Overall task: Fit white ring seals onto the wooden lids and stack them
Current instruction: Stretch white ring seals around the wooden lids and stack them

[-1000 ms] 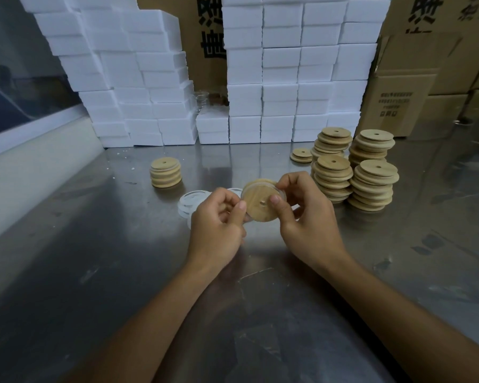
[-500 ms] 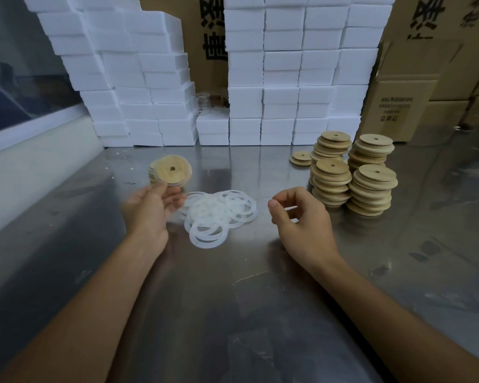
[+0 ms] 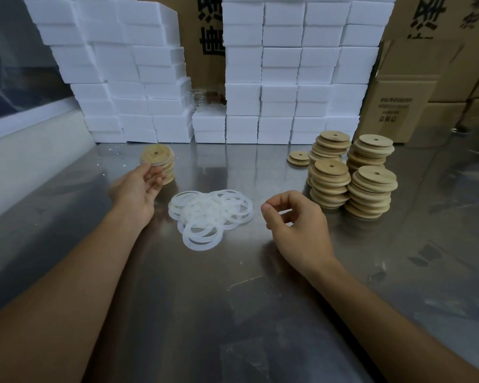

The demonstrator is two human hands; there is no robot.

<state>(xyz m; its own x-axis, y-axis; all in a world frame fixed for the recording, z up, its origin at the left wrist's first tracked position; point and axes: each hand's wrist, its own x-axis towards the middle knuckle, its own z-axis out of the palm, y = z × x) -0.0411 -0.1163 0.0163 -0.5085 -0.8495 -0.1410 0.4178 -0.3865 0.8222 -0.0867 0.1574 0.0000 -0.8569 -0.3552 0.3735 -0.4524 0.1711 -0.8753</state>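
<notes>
Now, from the head view, your left hand (image 3: 138, 186) reaches out over the steel table (image 3: 233, 313), its fingers pinching a wooden lid (image 3: 153, 156) with a white seal at its edge, tilted up against the top of the short stack of lids (image 3: 165, 168) at the far left. Your right hand (image 3: 296, 217) hovers just right of the pile of white rings (image 3: 210, 214) with fingers loosely curled and nothing in them, while four taller stacks of bare lids (image 3: 353, 175) stand beyond it, in front of white foam blocks (image 3: 288, 73) and cardboard boxes (image 3: 404, 106).
</notes>
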